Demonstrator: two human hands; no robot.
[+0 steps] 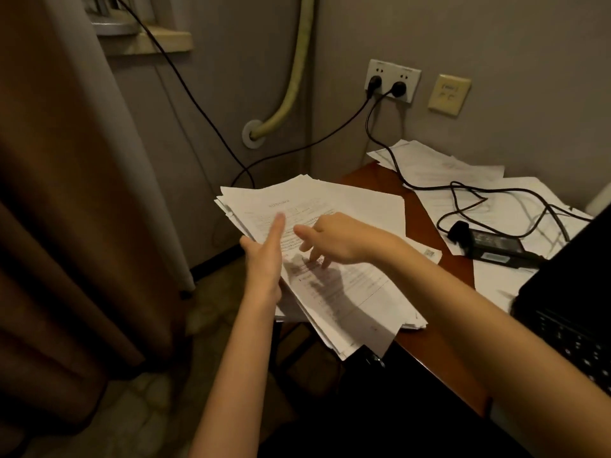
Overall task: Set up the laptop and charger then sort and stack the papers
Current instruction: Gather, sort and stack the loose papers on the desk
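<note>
- Dim corner room; a wooden table is seen at right.
- A paper stack, long axis running near-right to far-left, is held over the table's left edge.
- Its left edge is gripped by the left hand, fingers extended.
- The right hand is laid on top, fingers loosely spread.
- Farther back, the charger is set on loose papers.

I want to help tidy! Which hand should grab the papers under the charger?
Probably the right hand. It lies open on the stack, nearer the loose papers and charger. The left hand supports the stack's far edge.
</note>
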